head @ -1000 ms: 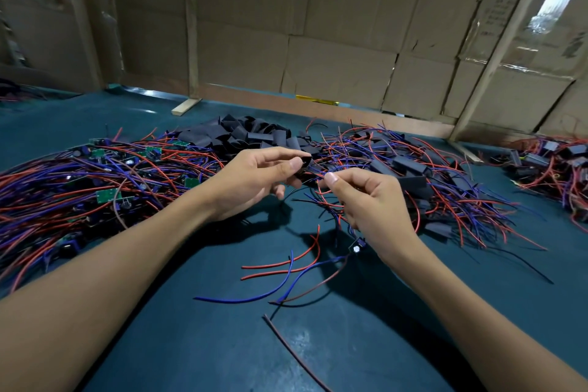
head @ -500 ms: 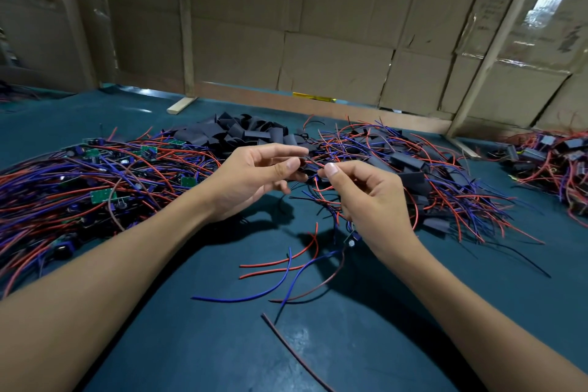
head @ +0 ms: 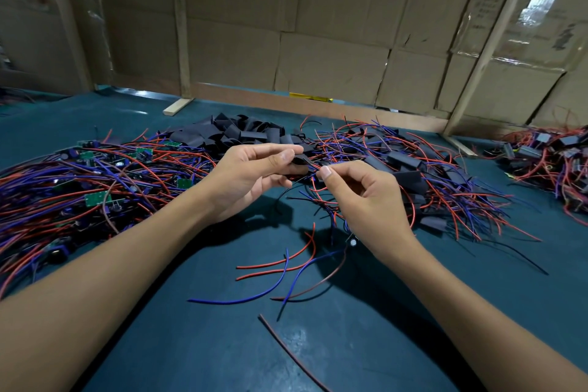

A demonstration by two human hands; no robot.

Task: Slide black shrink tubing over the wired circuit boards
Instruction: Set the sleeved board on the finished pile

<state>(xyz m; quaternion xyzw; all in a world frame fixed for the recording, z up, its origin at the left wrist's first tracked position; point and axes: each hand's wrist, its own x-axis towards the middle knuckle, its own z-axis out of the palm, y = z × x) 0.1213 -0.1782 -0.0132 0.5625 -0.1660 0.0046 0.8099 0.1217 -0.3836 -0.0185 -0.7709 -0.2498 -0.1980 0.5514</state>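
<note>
My left hand (head: 251, 177) pinches a short piece of black shrink tubing (head: 300, 165) between thumb and fingers at the centre of the view. My right hand (head: 366, 197) pinches a bundle of red and blue wires (head: 286, 267) right at the tubing's mouth. The wires trail down from it onto the teal table; their circuit board is hidden behind my right hand. A heap of loose black tubing pieces (head: 235, 134) lies just behind my hands. Bare green circuit boards with wires (head: 95, 169) are piled at the left.
A pile of wired boards in black tubing (head: 413, 169) lies right of my hands, and another such pile (head: 547, 156) at the far right. A single brown wire (head: 286, 350) lies near the front. Cardboard walls (head: 318, 41) and wooden slats close off the table's back.
My hands have stayed together at the tubing. The right hand's fingers have shifted slightly at the tubing's mouth, and the trailing wires have barely moved.
</note>
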